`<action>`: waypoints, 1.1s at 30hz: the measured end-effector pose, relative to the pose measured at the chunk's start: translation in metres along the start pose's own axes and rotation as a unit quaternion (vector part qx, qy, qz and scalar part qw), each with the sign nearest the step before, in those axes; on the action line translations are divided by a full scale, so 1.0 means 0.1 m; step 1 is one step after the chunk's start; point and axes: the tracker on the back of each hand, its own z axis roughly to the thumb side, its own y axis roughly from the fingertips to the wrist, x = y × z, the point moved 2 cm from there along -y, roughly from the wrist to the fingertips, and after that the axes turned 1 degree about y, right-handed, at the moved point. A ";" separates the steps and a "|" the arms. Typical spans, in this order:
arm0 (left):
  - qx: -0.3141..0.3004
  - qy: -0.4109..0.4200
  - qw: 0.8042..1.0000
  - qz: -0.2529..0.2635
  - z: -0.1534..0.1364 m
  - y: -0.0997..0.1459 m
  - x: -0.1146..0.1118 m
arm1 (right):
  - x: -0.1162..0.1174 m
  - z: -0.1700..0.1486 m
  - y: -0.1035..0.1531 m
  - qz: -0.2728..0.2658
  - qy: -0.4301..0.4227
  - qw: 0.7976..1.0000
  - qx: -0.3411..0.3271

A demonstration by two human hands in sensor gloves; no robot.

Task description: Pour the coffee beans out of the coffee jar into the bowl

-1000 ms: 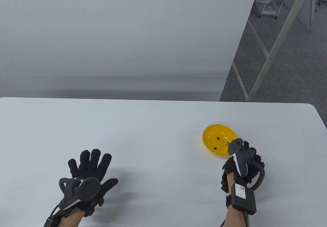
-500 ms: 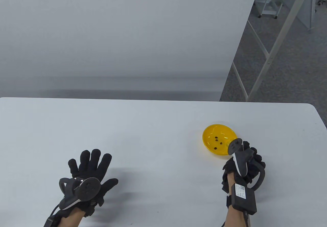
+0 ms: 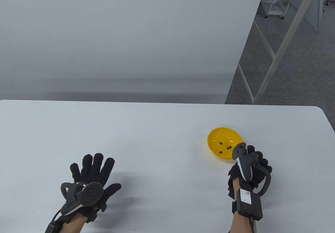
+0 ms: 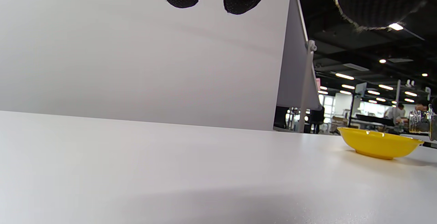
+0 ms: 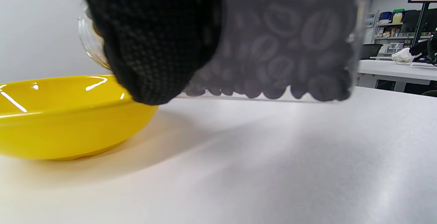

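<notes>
A yellow bowl [image 3: 224, 143] sits on the white table [image 3: 157, 138] at the right, with several coffee beans [image 3: 228, 147] in it. My right hand [image 3: 250, 168] grips a clear coffee jar [image 5: 290, 46] full of beans, tipped on its side with its mouth at the bowl's near rim [image 5: 68, 84]. In the table view the jar is mostly hidden behind the tracker. My left hand [image 3: 93, 176] rests flat on the table at the left, fingers spread, holding nothing. The bowl also shows in the left wrist view [image 4: 380, 143].
A grey partition [image 3: 125, 33] stands behind the table. The table's right edge [image 3: 328, 123] is close to the bowl, with metal frame legs [image 3: 274, 57] on the carpet beyond.
More coffee beans have dropped into the bowl, from two to several. My right hand has tipped the jar slightly further. My left hand has not moved.
</notes>
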 end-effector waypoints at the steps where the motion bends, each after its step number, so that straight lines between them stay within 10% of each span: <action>1: 0.000 0.000 1.000 0.000 0.00 0.00 0.00 | 0.00 0.00 0.00 0.001 0.000 1.000 -0.001; 33: -0.011 0.004 1.000 0.012 0.04 0.01 0.00 | 0.09 -0.48 -0.12 0.025 -0.220 0.975 0.032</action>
